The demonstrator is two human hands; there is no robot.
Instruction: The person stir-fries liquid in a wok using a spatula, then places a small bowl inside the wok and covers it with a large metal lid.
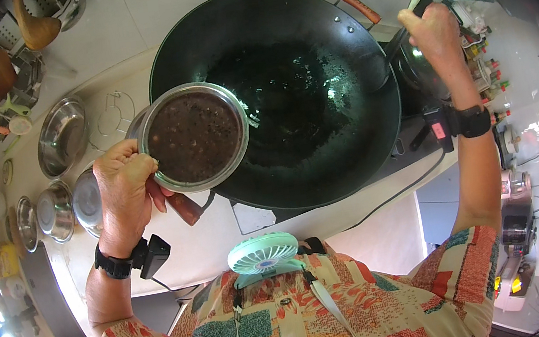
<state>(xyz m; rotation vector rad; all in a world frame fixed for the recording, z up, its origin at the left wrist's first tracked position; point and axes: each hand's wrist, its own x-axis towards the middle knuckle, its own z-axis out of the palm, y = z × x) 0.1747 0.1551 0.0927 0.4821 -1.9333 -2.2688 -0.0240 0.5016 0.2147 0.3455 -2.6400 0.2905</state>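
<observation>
My left hand grips the rim of a round bowl filled with a dark brown, speckled mixture. The bowl is held over the left side of a large black wok, whose bottom has a wet, glossy surface. In my right hand is the handle of a spatula, its blade against the wok's right inner wall. A wooden wok handle juts out at the upper right. The other wooden handle is partly hidden below the bowl.
Several steel bowls and a steel basin stand at left, near a wire rack. A wooden ladle hangs at upper left. Bottles line the right. A cable runs from my right wrist; a small fan hangs at my chest.
</observation>
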